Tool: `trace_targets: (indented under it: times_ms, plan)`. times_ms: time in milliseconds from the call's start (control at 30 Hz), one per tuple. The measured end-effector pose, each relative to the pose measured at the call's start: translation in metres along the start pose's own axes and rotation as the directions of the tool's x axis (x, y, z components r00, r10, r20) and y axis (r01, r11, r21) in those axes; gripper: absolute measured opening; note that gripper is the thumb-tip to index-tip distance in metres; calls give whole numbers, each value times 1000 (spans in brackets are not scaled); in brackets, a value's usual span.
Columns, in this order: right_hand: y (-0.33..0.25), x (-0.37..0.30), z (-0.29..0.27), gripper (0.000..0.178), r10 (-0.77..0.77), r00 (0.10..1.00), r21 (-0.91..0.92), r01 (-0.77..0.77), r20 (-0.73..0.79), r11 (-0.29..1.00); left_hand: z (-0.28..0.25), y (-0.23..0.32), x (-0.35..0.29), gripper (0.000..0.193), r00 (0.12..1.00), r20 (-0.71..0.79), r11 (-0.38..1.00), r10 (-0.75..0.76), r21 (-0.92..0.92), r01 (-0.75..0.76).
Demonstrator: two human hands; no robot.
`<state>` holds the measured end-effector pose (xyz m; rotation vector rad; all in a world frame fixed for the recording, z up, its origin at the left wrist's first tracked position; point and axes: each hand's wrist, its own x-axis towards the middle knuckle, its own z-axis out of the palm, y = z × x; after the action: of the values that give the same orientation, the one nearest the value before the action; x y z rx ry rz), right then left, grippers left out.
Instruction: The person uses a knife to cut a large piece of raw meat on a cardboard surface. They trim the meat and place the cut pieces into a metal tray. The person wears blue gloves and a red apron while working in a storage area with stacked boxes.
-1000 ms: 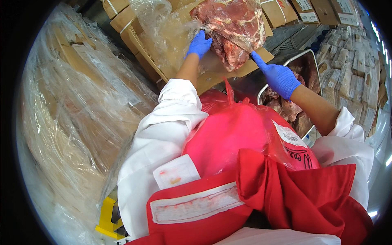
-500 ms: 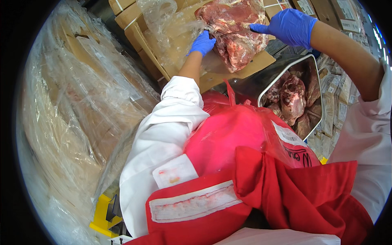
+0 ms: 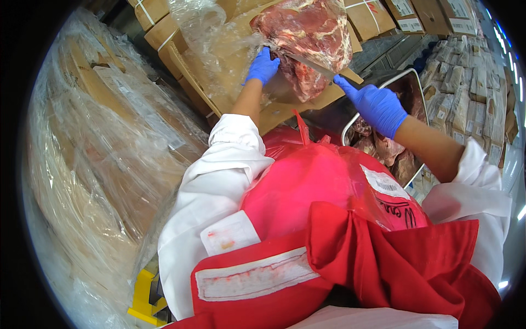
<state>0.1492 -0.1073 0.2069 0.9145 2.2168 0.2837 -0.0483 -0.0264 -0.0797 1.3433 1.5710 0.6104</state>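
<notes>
A large slab of raw red meat (image 3: 312, 33) with pale fat lies on flattened cardboard (image 3: 219, 71) at the top. My left hand (image 3: 262, 68), in a blue glove, is closed on the meat's near left edge, beside crumpled clear plastic film (image 3: 200, 27). In my blue-gloved right hand (image 3: 378, 107) is a knife (image 3: 311, 64), its index finger stretched toward the blade. The blade lies across the lower part of the meat; its handle is hidden in my grip. Below that hand, a metal-rimmed bin (image 3: 344, 131) holds several meat pieces (image 3: 386, 148).
Film-wrapped cartons (image 3: 115, 148) rise on the left. More cardboard boxes (image 3: 372, 19) stand behind the meat, and stacked wrapped packages (image 3: 457, 93) fill the right. A red apron and plastic bag (image 3: 318, 192) cover my front. Something yellow (image 3: 143, 296) shows at lower left.
My right hand has come nearer and lower, over the bin, and the knife blade now shows across the meat. My left hand has shifted slightly left, still at the meat's edge.
</notes>
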Motion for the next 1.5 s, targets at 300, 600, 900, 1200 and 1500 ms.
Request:
trace_targets:
  times_ms: [300, 600, 900, 1200, 1500]
  plan:
    - [7, 5, -55, 73, 22, 983, 217, -61, 180, 974, -4, -1, 11, 71, 999, 37, 996, 32, 77, -35]
    - [47, 62, -105, 69, -50, 733, 671, -591, 679, 448, -5, 4, 5, 70, 1000, 6, 995, 0, 98, -1]
    - [37, 79, -127, 47, -59, 766, 592, -442, 640, 674, -8, 4, 3, 70, 1000, -1, 989, 25, 146, -24]
    - [-10, 25, -28, 75, 15, 948, 423, -156, 317, 893, 4, -6, 9, 71, 996, -27, 991, 90, 98, -87]
    - [-88, 2, 36, 80, 189, 950, 620, -307, 250, 722, -1, -1, 4, 73, 997, 23, 989, 75, 129, -77]
